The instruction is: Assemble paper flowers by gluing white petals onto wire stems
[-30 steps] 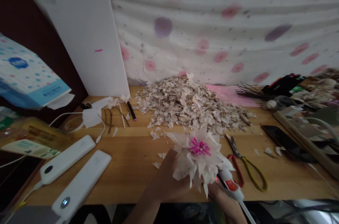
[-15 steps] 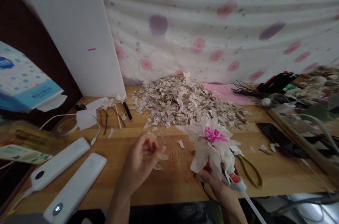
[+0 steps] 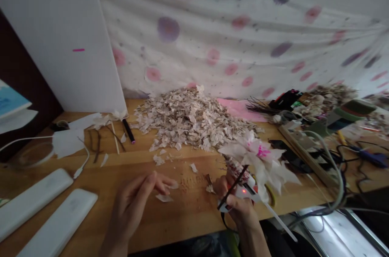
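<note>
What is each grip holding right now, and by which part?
Right grip: the white flower by its dark stem, together with the glue gun, apparently around its handle. Left grip: cannot tell whether it holds the pale scrap there.

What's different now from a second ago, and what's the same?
The left hand let go of the flower and moved left, near loose scraps. The flower shifted right; the right hand holds its stem and the glue gun. The pile and pink sheet stayed put.

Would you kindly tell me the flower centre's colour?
Bright pink; the flower centre shows in the head view.
</note>
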Demonstrator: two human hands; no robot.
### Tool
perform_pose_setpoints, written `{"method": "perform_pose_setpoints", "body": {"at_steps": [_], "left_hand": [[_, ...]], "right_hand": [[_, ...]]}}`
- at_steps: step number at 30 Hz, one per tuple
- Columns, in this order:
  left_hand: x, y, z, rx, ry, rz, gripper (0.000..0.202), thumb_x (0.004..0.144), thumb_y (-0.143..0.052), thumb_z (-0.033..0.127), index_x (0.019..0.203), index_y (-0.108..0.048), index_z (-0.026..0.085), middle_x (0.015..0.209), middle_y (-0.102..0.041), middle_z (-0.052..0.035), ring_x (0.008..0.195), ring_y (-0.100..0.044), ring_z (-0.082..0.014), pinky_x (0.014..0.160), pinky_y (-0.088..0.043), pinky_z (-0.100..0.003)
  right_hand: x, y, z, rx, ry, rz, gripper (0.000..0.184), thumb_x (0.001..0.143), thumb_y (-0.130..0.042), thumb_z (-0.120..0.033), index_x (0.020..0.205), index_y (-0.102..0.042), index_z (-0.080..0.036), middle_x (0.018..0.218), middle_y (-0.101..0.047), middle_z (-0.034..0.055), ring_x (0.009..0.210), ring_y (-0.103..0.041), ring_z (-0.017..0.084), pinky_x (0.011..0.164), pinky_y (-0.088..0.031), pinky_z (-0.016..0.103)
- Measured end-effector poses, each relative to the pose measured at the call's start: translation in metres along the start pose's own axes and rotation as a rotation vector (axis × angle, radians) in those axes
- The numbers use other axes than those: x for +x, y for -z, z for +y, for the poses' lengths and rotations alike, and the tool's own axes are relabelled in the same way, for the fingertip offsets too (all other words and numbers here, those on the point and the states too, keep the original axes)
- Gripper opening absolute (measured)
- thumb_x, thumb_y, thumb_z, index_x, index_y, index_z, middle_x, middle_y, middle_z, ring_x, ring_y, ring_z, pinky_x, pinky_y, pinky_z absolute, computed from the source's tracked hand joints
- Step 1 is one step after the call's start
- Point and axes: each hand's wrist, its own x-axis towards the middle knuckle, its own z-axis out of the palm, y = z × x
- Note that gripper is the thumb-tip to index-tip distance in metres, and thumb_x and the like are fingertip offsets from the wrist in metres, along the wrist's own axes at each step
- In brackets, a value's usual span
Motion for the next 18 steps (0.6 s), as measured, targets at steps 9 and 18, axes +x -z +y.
{"method": "perform_pose_setpoints", "body": {"at_steps": [9, 18], "left_hand": [[0.002, -0.002, -0.012, -0.012, -0.066, -0.060, 0.026, 0.095, -0.059, 0.036, 0.086, -0.082, 0.027, 0.091, -0.081, -0.0026, 0.075, -0.073, -0.0187, 0.076, -0.060, -0.031], [0.000, -0.014, -0.009, 0.026, -0.056, -0.184, 0.028, 0.094, -0.061, 0.043, 0.091, -0.083, 0.027, 0.093, -0.081, -0.0064, 0.077, -0.073, -0.0203, 0.071, -0.060, -0.031]], "right_hand": [[0.007, -0.009, -0.011, 0.319, -0.001, -0.008, 0.055, 0.054, -0.097, -0.039, 0.076, -0.049, -0.025, 0.063, -0.039, -0.0075, 0.050, -0.026, 0.011, 0.053, -0.036, 0.028], [0.008, -0.027, -0.028, 0.457, -0.054, -0.050, 0.058, 0.051, -0.099, -0.031, 0.074, -0.046, -0.024, 0.061, -0.029, -0.0096, 0.052, -0.011, 0.009, 0.047, -0.026, 0.023]]}}
